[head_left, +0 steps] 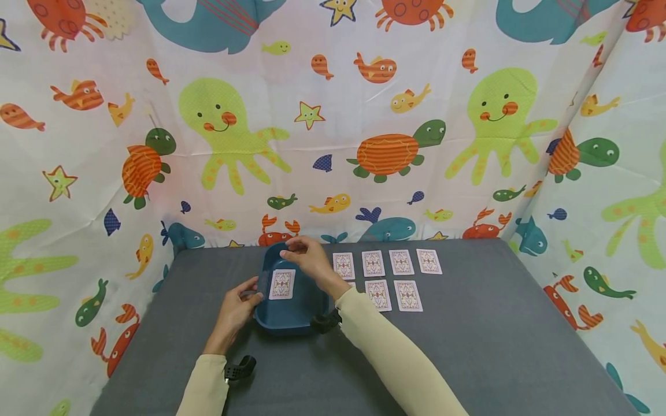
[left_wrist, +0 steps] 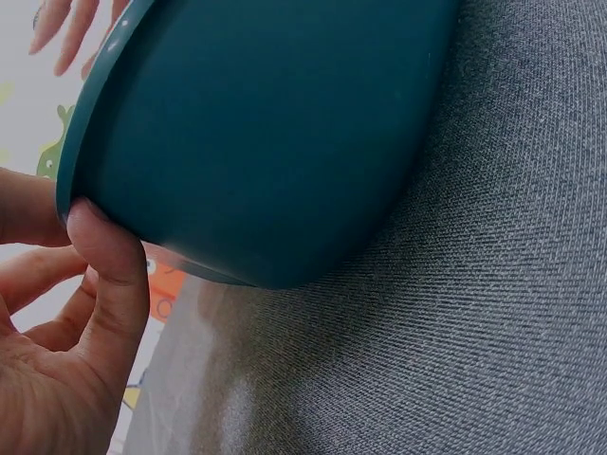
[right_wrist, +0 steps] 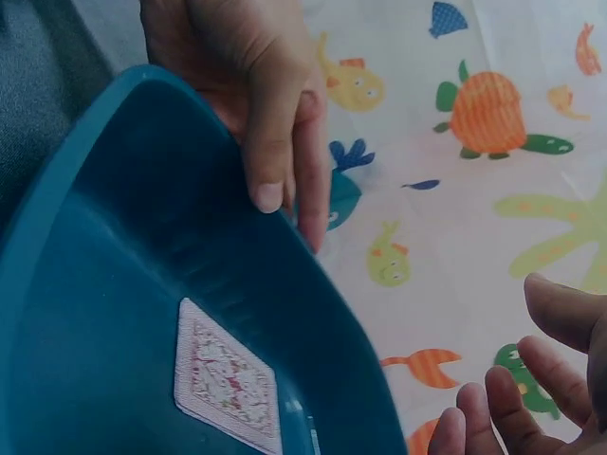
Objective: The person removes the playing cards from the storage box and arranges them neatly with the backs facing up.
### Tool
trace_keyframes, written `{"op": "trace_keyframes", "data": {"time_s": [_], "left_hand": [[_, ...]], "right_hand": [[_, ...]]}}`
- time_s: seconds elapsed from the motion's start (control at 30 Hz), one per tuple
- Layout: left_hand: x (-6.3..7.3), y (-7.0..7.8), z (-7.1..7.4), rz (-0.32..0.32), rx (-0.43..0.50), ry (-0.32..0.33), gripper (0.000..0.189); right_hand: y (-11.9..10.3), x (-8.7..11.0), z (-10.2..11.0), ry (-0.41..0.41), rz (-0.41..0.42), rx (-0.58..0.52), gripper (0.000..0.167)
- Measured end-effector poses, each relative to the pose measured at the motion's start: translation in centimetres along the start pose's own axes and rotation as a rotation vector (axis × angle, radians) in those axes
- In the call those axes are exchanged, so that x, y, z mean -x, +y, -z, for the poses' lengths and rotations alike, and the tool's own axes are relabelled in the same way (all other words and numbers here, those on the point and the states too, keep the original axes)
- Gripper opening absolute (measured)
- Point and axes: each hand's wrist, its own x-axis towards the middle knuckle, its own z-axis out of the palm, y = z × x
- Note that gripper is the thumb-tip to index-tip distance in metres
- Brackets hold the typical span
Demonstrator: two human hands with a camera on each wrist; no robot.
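Observation:
A dark blue plastic tub (head_left: 291,323) stands on the grey table, with a patterned playing card (head_left: 281,284) lying back up inside it. My left hand (head_left: 235,309) pinches the tub's left rim; in the left wrist view the thumb (left_wrist: 109,251) presses one face of the wall and the fingers lie on the other. Over the far right part of the tub hovers my right hand (head_left: 310,261). In the right wrist view its fingers (right_wrist: 507,408) are loosely bent, apart from the rim, and hold nothing. The right forearm covers part of the tub's right side.
Right of the tub, several cards lie back up in two rows, such as a far-row card (head_left: 429,262) and a near-row card (head_left: 408,296). One near-row card is mostly hidden by the right wrist. A sea-animal curtain (head_left: 333,138) hangs behind and beside the table (head_left: 494,335).

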Motion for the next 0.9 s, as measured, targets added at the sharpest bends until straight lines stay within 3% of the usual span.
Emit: {"op": "trace_keyframes", "data": {"time_s": [0.73,0.9], "left_hand": [[-0.1,-0.1,0.0,-0.017,0.015,-0.003,0.051],[-0.1,-0.2,0.0,-0.018,0.023,0.004,0.051]], "right_hand": [[2.6,-3.0,-2.4,0.031,-0.127,0.101,0.039],[3.5,-3.7,-2.6,0.025,-0.124,0.117,0.039]]}}
